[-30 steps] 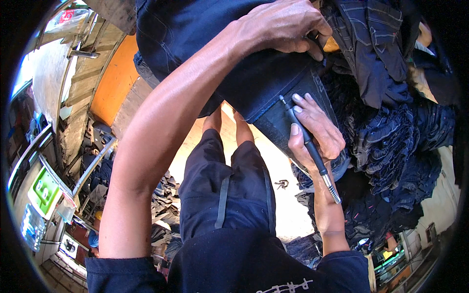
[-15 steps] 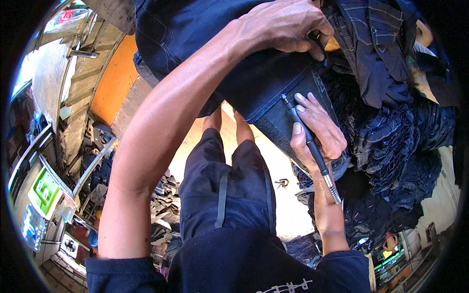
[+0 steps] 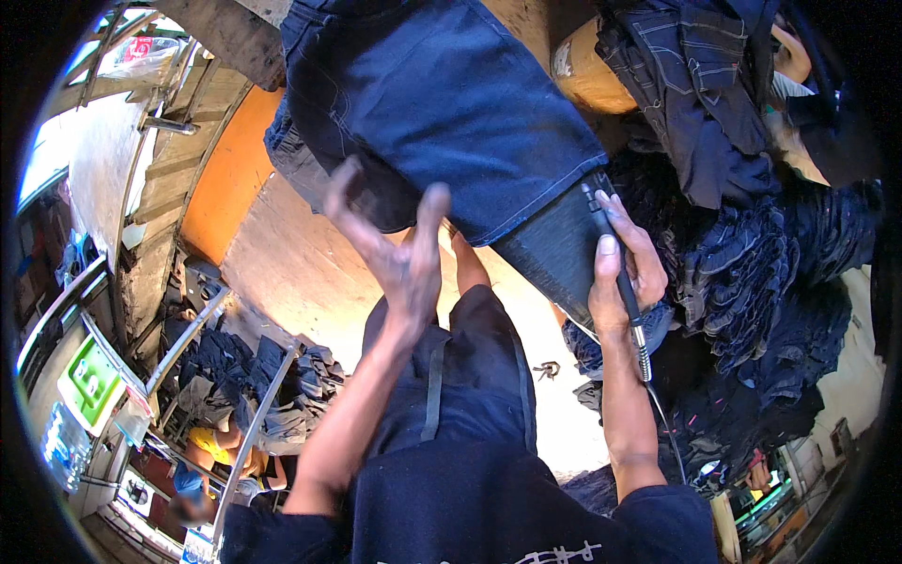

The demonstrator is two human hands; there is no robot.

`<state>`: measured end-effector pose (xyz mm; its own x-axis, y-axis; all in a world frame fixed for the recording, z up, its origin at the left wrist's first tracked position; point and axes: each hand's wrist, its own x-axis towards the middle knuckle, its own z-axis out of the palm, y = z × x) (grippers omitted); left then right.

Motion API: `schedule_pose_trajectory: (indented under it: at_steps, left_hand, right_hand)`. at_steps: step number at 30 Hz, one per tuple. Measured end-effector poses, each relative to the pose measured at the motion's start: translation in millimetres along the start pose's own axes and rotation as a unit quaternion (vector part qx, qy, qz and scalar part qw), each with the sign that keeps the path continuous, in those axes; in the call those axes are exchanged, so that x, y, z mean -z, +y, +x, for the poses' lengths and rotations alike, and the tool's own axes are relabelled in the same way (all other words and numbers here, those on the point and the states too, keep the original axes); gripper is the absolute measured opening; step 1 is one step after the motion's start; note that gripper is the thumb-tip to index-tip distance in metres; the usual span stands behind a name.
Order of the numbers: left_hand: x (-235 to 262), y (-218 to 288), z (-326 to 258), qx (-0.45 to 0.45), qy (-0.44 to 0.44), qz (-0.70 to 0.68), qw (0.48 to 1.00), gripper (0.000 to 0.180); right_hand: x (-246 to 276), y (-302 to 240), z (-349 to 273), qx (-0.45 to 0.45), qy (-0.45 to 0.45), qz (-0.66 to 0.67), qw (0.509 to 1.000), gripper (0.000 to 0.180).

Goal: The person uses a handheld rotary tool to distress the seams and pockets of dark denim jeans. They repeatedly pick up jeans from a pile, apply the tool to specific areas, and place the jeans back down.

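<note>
Dark blue denim shorts (image 3: 451, 122) are drawn over a flat dark board (image 3: 554, 249), whose lower end sticks out past the stitched hem. My right hand (image 3: 644, 273) is closed around a slim black rotary-tool handpiece (image 3: 628, 299); its metal tip points up and away from me, beside the hem's right corner. A spring sleeve and thin cable trail from its back end along my forearm. My left hand (image 3: 399, 258) hovers in front of the garment's lower left edge. It is somewhat blurred, with fingers spread and nothing in them.
Piles of dark denim (image 3: 742, 273) crowd the right side, with folded trousers (image 3: 695, 75) on top. Cloth scraps (image 3: 254, 376) lie at left near a metal rail (image 3: 254, 432). A person in yellow (image 3: 214, 442) is at lower left. An orange panel (image 3: 221, 179) stands at upper left.
My left hand has let go of the garment's far right edge and drawn back toward me, opening. The denim now lies flatter and fully visible. My right hand has shifted slightly right with the handpiece.
</note>
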<state>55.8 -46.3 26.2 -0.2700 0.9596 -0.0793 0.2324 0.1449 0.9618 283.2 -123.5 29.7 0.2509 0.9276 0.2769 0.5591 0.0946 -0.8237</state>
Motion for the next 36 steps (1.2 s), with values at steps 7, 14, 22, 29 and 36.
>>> schedule_pose_trajectory:
  at_steps: [7, 14, 22, 29, 36]
  left_hand:
    - [20.6, -75.6, -50.8, 0.23, -0.216, -0.27, 0.91, 0.032]
    - [13.5, -82.4, -48.1, 0.236, -0.199, -0.302, 0.902, 0.025]
    - [8.7, -90.9, -51.3, 0.224, -0.196, -0.284, 0.911, 0.022]
    - [8.8, -91.2, -50.5, 0.217, -0.203, -0.305, 0.905, 0.023]
    - [10.6, -92.8, -50.7, 0.228, -0.205, -0.299, 0.904, 0.023]
  right_hand:
    - [-11.1, -12.2, -4.3, 0.046, -0.062, -0.014, 0.997, 0.022]
    - [-21.5, -14.3, -12.8, 0.072, -0.068, -0.012, 0.995, 0.022]
    - [-25.0, -15.6, -14.3, 0.083, -0.083, -0.038, 0.992, 0.022]
    - [-24.1, -13.8, -14.0, 0.086, -0.071, -0.041, 0.993, 0.022]
    - [-22.6, -10.8, -16.2, 0.07, -0.059, -0.046, 0.995, 0.023]
